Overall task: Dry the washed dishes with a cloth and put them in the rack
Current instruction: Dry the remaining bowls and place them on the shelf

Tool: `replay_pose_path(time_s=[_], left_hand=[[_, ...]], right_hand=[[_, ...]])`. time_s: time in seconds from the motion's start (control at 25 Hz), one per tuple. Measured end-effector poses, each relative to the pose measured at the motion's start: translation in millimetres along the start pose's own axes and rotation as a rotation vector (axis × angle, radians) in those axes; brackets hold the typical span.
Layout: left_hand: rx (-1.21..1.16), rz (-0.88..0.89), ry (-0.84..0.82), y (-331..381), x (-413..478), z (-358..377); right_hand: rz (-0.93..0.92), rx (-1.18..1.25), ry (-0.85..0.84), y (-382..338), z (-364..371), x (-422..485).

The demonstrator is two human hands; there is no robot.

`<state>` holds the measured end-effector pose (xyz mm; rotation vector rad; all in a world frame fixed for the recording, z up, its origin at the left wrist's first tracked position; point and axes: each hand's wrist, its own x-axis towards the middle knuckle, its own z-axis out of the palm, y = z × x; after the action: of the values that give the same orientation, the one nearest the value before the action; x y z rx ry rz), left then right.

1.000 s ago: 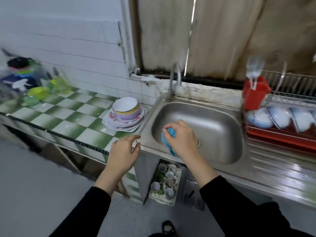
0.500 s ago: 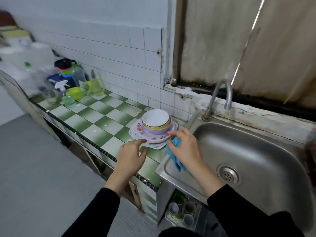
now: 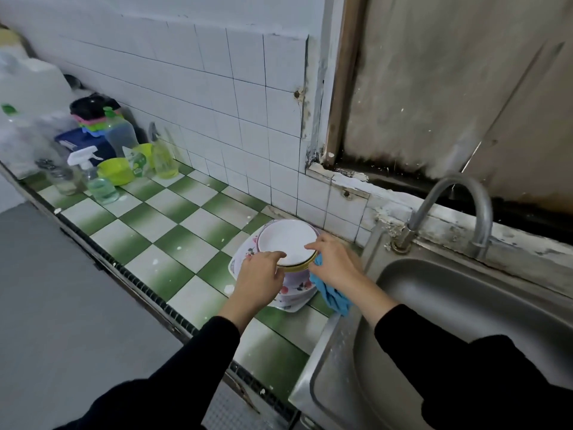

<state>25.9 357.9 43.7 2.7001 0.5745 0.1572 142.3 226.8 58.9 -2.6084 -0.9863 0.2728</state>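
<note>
Left hand (image 3: 259, 282): my grip pinches the top bowl (image 3: 286, 243) at its near rim.
Right hand (image 3: 335, 265): my grip holds the blue cloth (image 3: 333, 294), fingertip on that rim.
Place: atop stacked plates (image 3: 293, 291) on the bench (image 3: 186, 234), beside the sink (image 3: 449, 299).

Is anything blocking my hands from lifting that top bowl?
Nothing visible: left hand grips and right hand touches the top bowl at its rim. The blue cloth in the right hand hangs beside the stack. The rack isn't in view.
</note>
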Motion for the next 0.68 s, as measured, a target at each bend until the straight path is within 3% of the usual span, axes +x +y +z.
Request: replay_pose_path(time_s=[0.32, 0.68], left_hand=[[0.160, 0.169, -0.300, -36, 61, 37], [0.114, 0.330, -0.235, -55, 70, 41]], right_hand=[[0.002, -0.245, -0.305, 4, 41, 55], [-0.054, -0.290, -0.219, 2, 44, 61]])
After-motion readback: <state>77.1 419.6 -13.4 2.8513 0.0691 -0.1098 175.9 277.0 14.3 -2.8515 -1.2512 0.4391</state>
